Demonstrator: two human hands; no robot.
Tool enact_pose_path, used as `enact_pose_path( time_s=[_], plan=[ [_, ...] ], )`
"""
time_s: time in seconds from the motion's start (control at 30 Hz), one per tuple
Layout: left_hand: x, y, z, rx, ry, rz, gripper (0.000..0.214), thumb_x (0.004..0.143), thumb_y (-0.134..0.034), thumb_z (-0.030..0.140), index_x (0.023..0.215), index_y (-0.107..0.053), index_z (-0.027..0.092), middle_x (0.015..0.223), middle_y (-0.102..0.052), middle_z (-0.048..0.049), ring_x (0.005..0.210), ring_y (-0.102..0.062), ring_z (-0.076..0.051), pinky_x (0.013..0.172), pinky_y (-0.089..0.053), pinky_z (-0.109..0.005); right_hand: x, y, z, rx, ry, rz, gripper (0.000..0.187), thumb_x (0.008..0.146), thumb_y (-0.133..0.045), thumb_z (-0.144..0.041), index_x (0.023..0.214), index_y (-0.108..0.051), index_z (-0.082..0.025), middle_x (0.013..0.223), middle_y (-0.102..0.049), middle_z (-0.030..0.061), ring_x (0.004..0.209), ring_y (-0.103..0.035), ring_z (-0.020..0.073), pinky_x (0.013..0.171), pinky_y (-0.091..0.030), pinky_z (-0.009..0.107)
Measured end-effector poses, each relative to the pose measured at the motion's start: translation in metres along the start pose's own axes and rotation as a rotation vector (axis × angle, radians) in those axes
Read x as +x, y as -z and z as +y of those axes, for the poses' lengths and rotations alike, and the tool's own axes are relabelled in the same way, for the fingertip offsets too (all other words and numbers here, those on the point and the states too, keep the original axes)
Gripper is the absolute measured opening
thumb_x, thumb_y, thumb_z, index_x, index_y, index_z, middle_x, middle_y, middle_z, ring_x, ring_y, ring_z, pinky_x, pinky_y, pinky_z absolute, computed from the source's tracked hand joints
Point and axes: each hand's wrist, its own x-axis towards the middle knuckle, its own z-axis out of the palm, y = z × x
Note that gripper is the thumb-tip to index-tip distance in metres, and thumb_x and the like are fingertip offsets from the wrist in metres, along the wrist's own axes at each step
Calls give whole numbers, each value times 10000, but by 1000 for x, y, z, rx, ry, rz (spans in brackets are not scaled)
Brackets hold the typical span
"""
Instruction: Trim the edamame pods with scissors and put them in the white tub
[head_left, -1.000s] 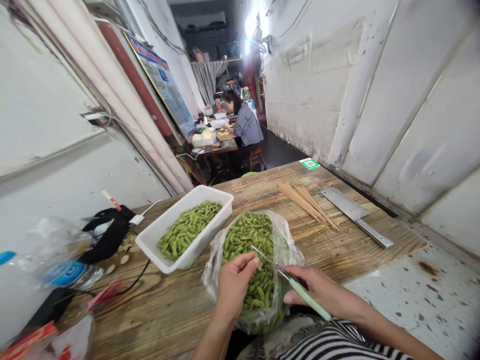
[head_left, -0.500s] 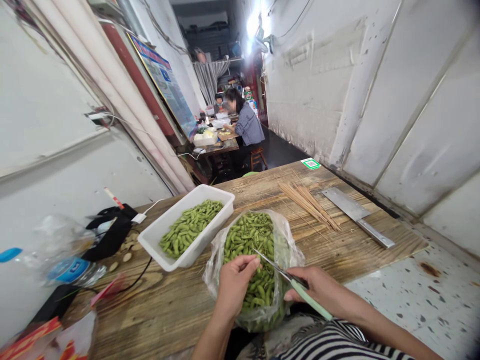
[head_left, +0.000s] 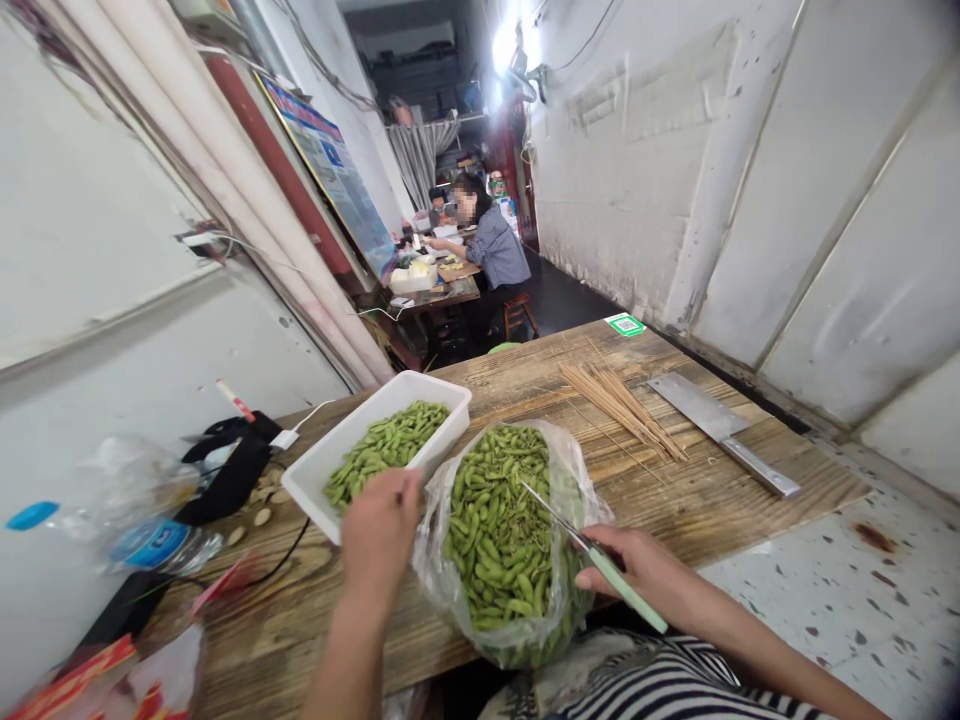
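My left hand (head_left: 381,525) is over the near right edge of a white plastic tub (head_left: 311,500). Its fingers are curled closed and slightly blurred, so whatever they hold is hidden. Green edamame pods (head_left: 390,440) fill the tub's bottom. In my right hand (head_left: 637,575) is a pair of scissors (head_left: 619,588) with pale green handles. Their blades point up and left over a clear plastic bag (head_left: 577,475) full of more edamame pods (head_left: 495,540). The bag sits at the table's near edge, right of the tub.
Thin wooden skewers (head_left: 622,405) and a cleaver (head_left: 701,405) lie on the wooden table (head_left: 525,375) to the right. At left are a water bottle (head_left: 154,545), a black bag (head_left: 232,480) and red packaging (head_left: 75,680). Beyond, a person (head_left: 495,245) sits at another table.
My left hand has moved left from the scissors' tips above the bag to the tub. The right hand keeps the scissors over the bag. The seated person's arm has risen.
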Motion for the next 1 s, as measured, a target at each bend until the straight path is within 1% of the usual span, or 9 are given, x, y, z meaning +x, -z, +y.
enact_pose_path(
  time_s=[0.1, 0.17, 0.27, 0.37, 0.43, 0.53, 0.63, 0.83, 1.0],
  plan=[
    [-24, -24, 21, 71, -126, -350, 274, 835, -500, 337, 753, -710, 181, 780, -705, -112, 770, -635, -252, 722, -437, -325, -1, 1, -1, 7, -3, -11, 378, 814, -584, -528, 921, -643, -171, 743, -611, -11, 678, -544, 161, 590, -382, 207],
    [-35, -35, 29, 154, -151, -422, 203, 792, -569, 314, 736, -705, 174, 754, -683, -118, 789, -620, -266, 728, -422, -337, -1, 1, -2, 16, -2, -19, 361, 818, -586, -516, 930, -643, -178, 761, -623, -11, 695, -555, 163, 601, -389, 205],
    [-38, -38, 32, 67, -126, -390, 158, 778, -569, 253, 742, -704, 177, 796, -679, -112, 848, -604, -266, 773, -411, -351, -1, 2, -2, 10, -22, -27, 360, 815, -591, -512, 920, -643, -172, 748, -622, -11, 670, -546, 158, 587, -389, 204],
    [-37, -30, 37, -312, -19, -378, 191, 797, -551, 308, 797, -711, 204, 851, -709, -80, 848, -614, -246, 794, -424, -341, -1, 4, -7, 36, 10, -33, 380, 840, -560, -502, 998, -621, -162, 777, -628, 5, 671, -548, 160, 600, -404, 212],
    [-39, -27, 43, -567, 72, -442, 220, 793, -559, 368, 782, -712, 210, 800, -715, -52, 772, -618, -226, 731, -438, -308, -3, 7, -12, 70, 51, -34, 407, 855, -548, -483, 1096, -588, -158, 854, -646, 27, 722, -570, 174, 650, -424, 223],
    [-45, -28, 54, -798, 174, -537, 264, 775, -583, 422, 702, -712, 203, 675, -682, -24, 632, -566, -187, 609, -412, -262, -5, 10, -20, 103, 74, -88, 391, 838, -576, -470, 1077, -611, -163, 905, -661, 27, 777, -584, 189, 683, -431, 219],
    [-49, -32, 62, -891, 243, -539, 278, 755, -607, 436, 710, -723, 188, 650, -663, -19, 587, -517, -163, 572, -386, -248, -7, 10, -24, 83, 55, -101, 367, 805, -617, -468, 1019, -638, -171, 868, -663, 9, 748, -582, 184, 663, -424, 210],
    [-49, -29, 69, -928, 242, -578, 290, 754, -606, 429, 702, -711, 163, 623, -636, -17, 570, -476, -143, 555, -360, -238, -6, 7, -27, 12, 57, -55, 295, 790, -644, -441, 924, -631, -179, 814, -639, -1, 728, -578, 173, 626, -397, 196],
    [-50, -25, 71, -922, 225, -577, 306, 764, -591, 433, 652, -689, 165, 587, -600, -6, 552, -442, -136, 542, -332, -235, -7, 7, -28, -31, 34, -58, 350, 758, -679, -439, 1005, -626, -197, 870, -651, 18, 755, -583, 187, 648, -400, 207]
  ],
)
